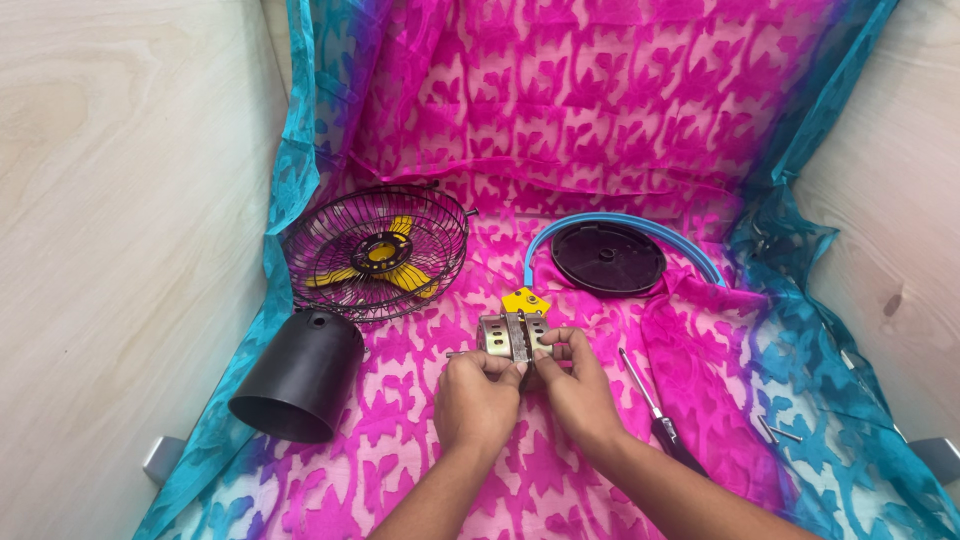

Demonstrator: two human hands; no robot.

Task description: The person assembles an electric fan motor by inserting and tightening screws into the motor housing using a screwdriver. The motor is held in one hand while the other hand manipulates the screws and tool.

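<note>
Both hands meet at the centre of the work surface, on a small metal motor core (513, 336) with a laminated band down its middle and pale brackets on either side. The left hand (476, 398) has its fingers curled closed on the core's left lower edge; the right hand (577, 392) pinches the right side with thumb and fingertips drawn together. The core is held just above the pink patterned cloth (600, 120), directly below a small yellow part (525, 300).

Left of the hands, well apart, a black wire fan guard with yellow blades (378, 252) lies tilted on the cloth. Near it, a black cylindrical housing (299, 380) lies on its side, open end toward the camera. Beyond the hands, a round black cover (608, 257) sits inside a curved blue band (625, 222). A screwdriver (655, 410) lies just beside the right forearm. Loose screws (780, 432) rest on the blue cloth border at the right.

Pale wooden panels (120, 200) rise at both sides. Open cloth remains in front of the hands and between the right hand and the screws.
</note>
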